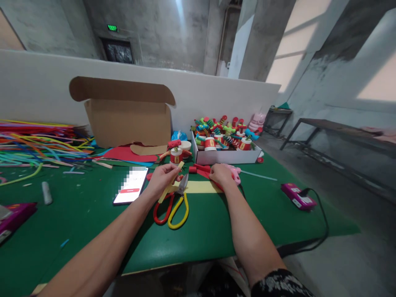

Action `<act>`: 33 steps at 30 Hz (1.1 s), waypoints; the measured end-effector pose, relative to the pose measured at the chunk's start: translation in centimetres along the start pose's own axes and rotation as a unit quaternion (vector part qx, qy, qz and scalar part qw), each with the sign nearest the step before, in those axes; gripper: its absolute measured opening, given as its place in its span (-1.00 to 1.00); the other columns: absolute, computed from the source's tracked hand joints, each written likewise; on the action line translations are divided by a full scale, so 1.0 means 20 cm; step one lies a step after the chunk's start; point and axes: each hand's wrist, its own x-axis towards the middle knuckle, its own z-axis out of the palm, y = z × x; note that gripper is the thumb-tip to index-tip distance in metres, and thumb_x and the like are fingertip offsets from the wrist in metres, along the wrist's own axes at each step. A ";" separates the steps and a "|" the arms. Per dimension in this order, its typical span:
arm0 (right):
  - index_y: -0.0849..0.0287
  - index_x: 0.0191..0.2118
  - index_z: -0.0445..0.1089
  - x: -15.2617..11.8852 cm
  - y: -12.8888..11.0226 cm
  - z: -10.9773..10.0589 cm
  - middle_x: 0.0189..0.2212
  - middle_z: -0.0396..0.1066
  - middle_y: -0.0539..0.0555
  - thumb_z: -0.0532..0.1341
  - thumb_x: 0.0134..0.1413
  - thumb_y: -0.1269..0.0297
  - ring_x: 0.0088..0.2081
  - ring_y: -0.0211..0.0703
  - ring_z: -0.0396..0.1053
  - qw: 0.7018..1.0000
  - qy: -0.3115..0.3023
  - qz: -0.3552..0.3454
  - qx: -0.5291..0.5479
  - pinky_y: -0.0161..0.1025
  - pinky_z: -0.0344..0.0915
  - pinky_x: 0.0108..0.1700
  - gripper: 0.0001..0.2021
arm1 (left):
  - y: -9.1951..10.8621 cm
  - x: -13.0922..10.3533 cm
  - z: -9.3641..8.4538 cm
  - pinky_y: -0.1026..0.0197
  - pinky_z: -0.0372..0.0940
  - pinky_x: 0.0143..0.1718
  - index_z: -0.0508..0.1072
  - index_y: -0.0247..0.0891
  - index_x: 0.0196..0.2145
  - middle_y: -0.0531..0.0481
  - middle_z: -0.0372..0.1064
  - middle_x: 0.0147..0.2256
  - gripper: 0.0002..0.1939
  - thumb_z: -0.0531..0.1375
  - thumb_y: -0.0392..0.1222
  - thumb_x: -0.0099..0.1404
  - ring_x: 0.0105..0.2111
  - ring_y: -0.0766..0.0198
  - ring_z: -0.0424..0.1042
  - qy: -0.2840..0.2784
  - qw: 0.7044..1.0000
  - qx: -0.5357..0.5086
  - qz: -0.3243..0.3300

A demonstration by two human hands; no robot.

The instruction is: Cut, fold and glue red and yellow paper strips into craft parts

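My left hand (162, 178) pinches a narrow pale yellow paper strip (163, 194), which sticks out above and below the fingers. Scissors (177, 208) with one red and one yellow handle lie just beside it, their blades pointing away from me. A wider yellow paper strip (202, 187) runs flat from the blades toward my right forearm. My right hand (222, 174) is closed over red strip-like pieces (201, 169); what its fingers grip is hidden. Behind that hand sits a pink glue gun (235, 173). A small cup figure (176, 156) with red coiled arms stands beyond my left hand.
A white box (227, 156) at the back holds several cup figures. Left of it are an open cardboard box (130, 123), red paper sheets (130, 154) and colourful pipe cleaners (40, 144). A phone (131, 185) lies left; a purple power box (298, 196) with a cable lies right.
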 end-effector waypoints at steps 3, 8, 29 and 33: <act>0.22 -0.33 0.49 -0.01 -0.01 0.00 -0.29 0.50 0.21 0.19 -0.11 0.36 -0.26 -0.03 0.43 1.000 0.001 0.000 -0.006 -0.29 0.19 -0.37 -0.82 | -0.01 0.00 0.00 0.34 0.11 -0.60 0.39 -0.31 -0.48 0.04 0.34 -0.65 -0.65 0.28 0.06 -0.03 -0.66 0.38 0.25 -0.009 1.000 -0.003 -0.003; 0.22 -0.31 0.49 -0.01 -0.02 0.00 -0.29 0.49 0.22 0.17 -0.12 0.41 -0.22 -0.02 0.44 1.000 -0.002 0.006 -0.011 -0.28 0.22 -0.34 -0.80 | 0.00 0.00 0.00 0.34 0.13 -0.61 0.38 -0.30 -0.49 0.04 0.34 -0.65 -0.64 0.29 0.07 -0.04 -0.66 0.38 0.26 -0.015 1.000 -0.006 -0.005; 0.22 -0.48 0.25 -0.07 -0.26 0.06 -0.61 0.39 -0.02 0.07 0.03 0.39 -0.64 -0.37 0.28 0.617 -0.236 -0.072 0.748 -0.37 0.30 -0.47 -0.88 | -0.01 0.00 0.00 0.40 0.14 -0.70 0.31 -0.34 -0.48 0.00 0.35 -0.61 -0.86 0.21 -0.22 0.10 -0.71 0.43 0.27 -0.074 0.978 -0.145 -0.129; 0.25 -0.45 0.29 -0.06 -0.27 0.07 -0.66 0.30 -0.04 0.02 0.12 0.34 -0.72 -0.44 0.10 0.569 -0.281 -0.030 0.772 -0.49 0.07 -0.67 -0.81 | -0.02 0.01 0.00 0.41 0.14 -0.71 0.30 -0.34 -0.48 -0.01 0.35 -0.60 -0.85 0.18 -0.21 0.13 -0.71 0.43 0.26 -0.074 0.978 -0.146 -0.128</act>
